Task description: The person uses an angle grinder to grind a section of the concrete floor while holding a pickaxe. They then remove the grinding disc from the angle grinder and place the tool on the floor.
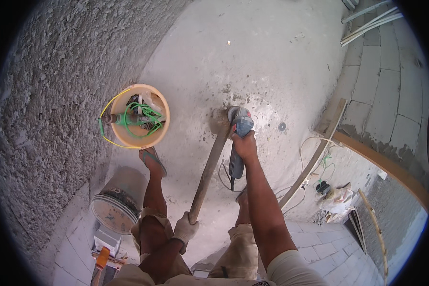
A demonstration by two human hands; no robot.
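My right hand (244, 144) is wrapped around the body of a blue-grey angle grinder (243, 122), whose dark rear end points back toward me. The grinder's disc (232, 113) lies against or just over the far end of a long wooden handle (208, 175). A brownish head or patch of dust (219, 120) shows at that end; its exact shape is hard to make out. Lower down, my left hand (186, 228), in a whitish work glove, grips the near part of the handle. The handle slants between my legs and the grinder.
At the left stands a cream bucket (164, 121) holding a green cord and tools. Behind it rises a rough wall (81, 62). A lidded paint pail (112, 212) lies near my left leg. A plank (314, 157), cables and a plastic bag (337, 198) are at the right.
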